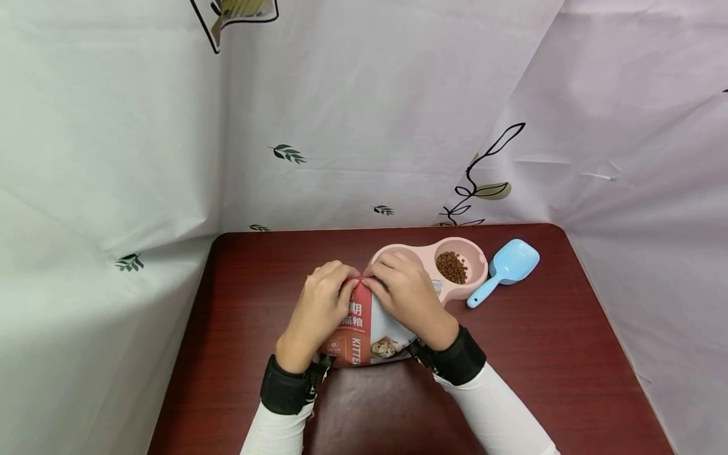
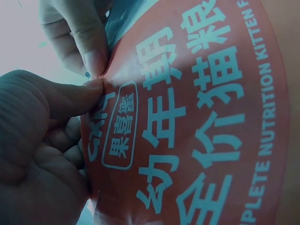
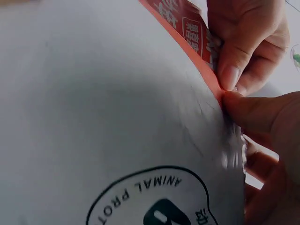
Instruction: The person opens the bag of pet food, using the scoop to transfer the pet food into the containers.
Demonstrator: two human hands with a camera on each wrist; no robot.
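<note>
Red-and-white kitten food bag [image 1: 364, 328] upright on the table, top edge pinched shut.

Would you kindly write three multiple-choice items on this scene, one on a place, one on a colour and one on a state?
1. Where does the scoop lie?
A. right of the bowl
B. inside the bowl
C. under the bag

2. What colour is the scoop?
A. pink
B. blue
C. red

3. How are the hands placed?
A. both flat on the table
B. one holds the scoop
C. both pinch the bag's top edge

Answers:
1 A, it rests on the table beside the bowl.
2 B, it is light blue.
3 C, the left hand and right hand meet at the bag's top.
</note>
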